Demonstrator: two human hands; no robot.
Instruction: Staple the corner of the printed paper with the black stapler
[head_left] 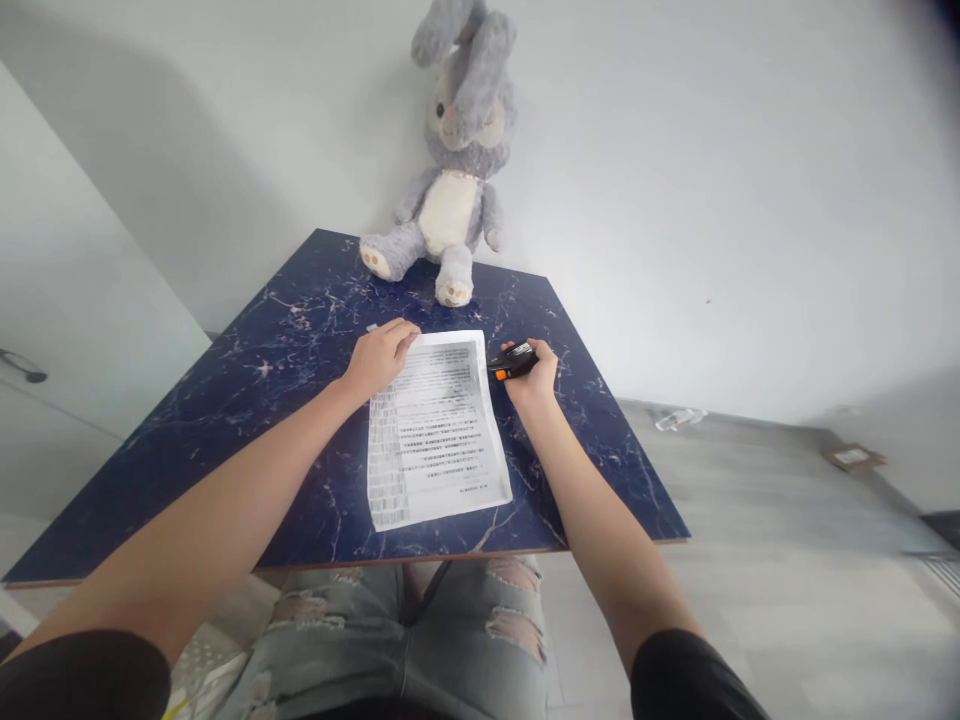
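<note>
A printed sheet of paper (436, 430) lies in the middle of a dark blue marbled table (247, 400). My left hand (381, 356) rests at the sheet's far left corner, fingers curled down onto the paper's edge. My right hand (534, 378) is closed around a small black device with an orange button (511, 362), held just off the sheet's far right corner. Both forearms reach out over the table from my lap.
A grey and white plush rabbit (455, 170) sits at the table's far edge against the white wall. On the floor to the right lie a crumpled clear wrapper (677, 418) and a small cardboard box (853, 458). My knees in ripped jeans (420, 640) are under the near edge.
</note>
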